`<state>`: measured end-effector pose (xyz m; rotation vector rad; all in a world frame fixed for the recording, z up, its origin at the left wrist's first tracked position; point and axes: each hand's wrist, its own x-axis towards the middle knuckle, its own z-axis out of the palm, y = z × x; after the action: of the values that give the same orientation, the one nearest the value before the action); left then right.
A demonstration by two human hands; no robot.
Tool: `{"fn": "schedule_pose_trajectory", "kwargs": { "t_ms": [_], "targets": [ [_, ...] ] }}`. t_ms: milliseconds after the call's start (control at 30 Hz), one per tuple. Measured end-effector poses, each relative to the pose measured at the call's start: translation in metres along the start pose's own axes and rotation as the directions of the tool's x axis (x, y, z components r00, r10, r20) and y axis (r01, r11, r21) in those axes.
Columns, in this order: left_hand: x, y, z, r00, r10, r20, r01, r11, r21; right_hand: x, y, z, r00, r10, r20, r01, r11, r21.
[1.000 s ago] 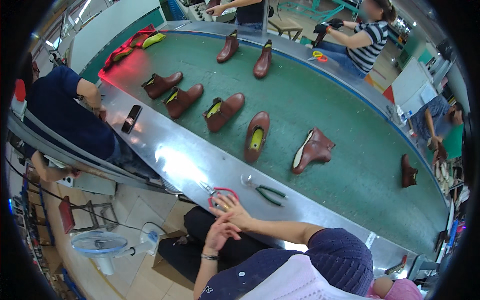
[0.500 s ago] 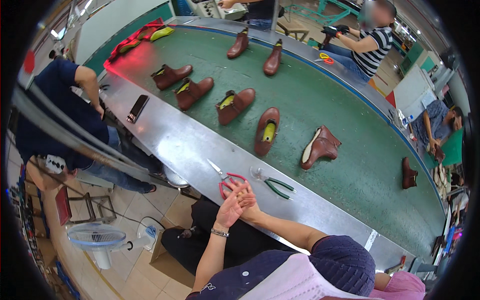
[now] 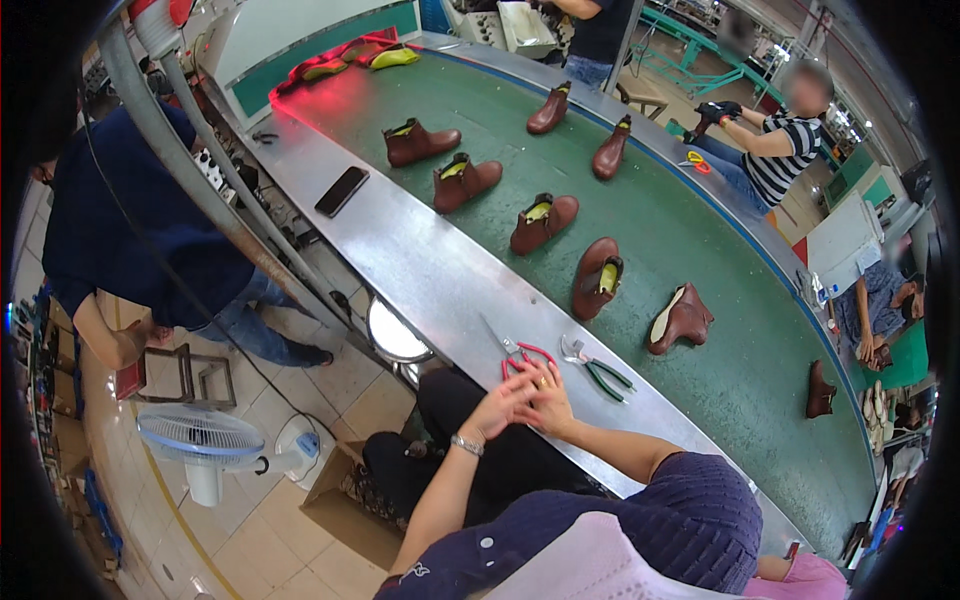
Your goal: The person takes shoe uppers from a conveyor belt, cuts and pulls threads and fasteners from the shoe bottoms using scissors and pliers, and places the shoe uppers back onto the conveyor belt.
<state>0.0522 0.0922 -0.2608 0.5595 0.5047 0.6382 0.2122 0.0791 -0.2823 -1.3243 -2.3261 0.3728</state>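
My left hand point(image 3: 503, 404), with a band on its wrist, meets my right hand point(image 3: 548, 398) above my lap at the table edge. Their fingers are stretched and overlap one another, and I see no tool in either hand. Just beyond the fingertips, red-handled scissors point(image 3: 534, 350) lie on the metal ledge point(image 3: 420, 245). Beside them, to the right, rest green-handled pliers point(image 3: 606, 380). Farther off, several brown ankle boots, one nearest boot point(image 3: 597, 280) and one with a pale sole edge point(image 3: 682, 320), stand or lie on the green belt point(image 3: 490, 110).
A dark phone point(image 3: 342, 191) lies on the ledge at left. A standing person point(image 3: 140, 210) is beyond a metal post, near a fan point(image 3: 200, 440) and a cardboard box point(image 3: 345, 505). Across the belt sits a person in a striped shirt point(image 3: 780, 160), near orange-handled scissors point(image 3: 696, 162).
The view has swung, so belt, boots and tools sit farther right in it. My hands have gone from palm laid over palm to fingers overlapping. The person at left has changed posture.
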Motion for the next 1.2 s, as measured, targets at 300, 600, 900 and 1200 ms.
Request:
{"fn": "schedule_pose_trajectory", "kwargs": {
  "t_ms": [300, 600, 900, 1200],
  "targets": [
    [0.000, 0.011, -0.023, 0.990, 0.060, 0.129, -0.041, 0.989, -0.145, 0.009, -0.015, 0.001, 0.996, 0.067, 0.062, -0.059, 0.989, -0.133],
    [0.008, 0.000, -0.007, 0.989, 0.146, -0.031, -0.149, 0.973, -0.178, 0.012, -0.008, 0.010, 1.000, 0.000, -0.017, -0.001, 0.999, -0.036],
    [-0.002, -0.005, 0.000, 0.984, 0.164, 0.068, -0.156, 0.981, -0.112, 0.015, -0.008, 0.005, 0.994, 0.015, -0.106, -0.008, 0.998, 0.065],
    [-0.007, -0.004, -0.005, 0.962, 0.271, 0.034, -0.227, 0.863, -0.451, 0.009, -0.008, -0.001, 0.956, -0.005, -0.294, 0.133, 0.900, 0.415]
  ]
}}
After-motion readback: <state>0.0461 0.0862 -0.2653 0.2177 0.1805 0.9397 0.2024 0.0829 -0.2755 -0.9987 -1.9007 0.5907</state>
